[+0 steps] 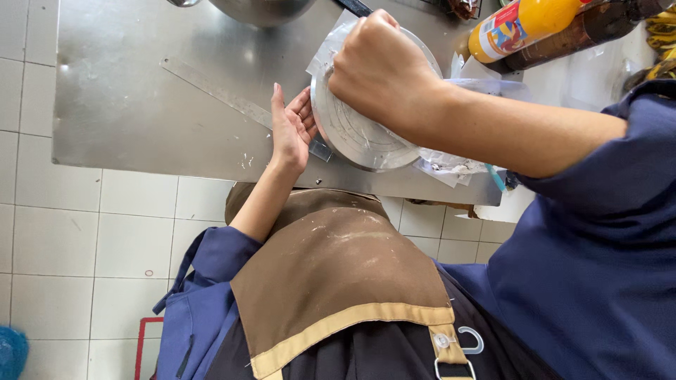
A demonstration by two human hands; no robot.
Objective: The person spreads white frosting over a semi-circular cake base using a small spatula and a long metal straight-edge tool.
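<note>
A round white turntable (359,134) with ring marks lies on the steel table (141,91), on top of clear plastic film (443,165). My right hand (380,67) is a closed fist pressed over the disc's far side; whatever it grips is hidden. My left hand (290,130) rests with fingers spread against the disc's left rim, beside a long metal ruler (218,91) that lies slanted on the table.
A metal bowl (260,10) stands at the table's far edge. An orange juice bottle (517,24) and a dark brown bottle (598,27) lie at the upper right. White floor tiles (105,232) show below the table; I wear a brown apron (338,267).
</note>
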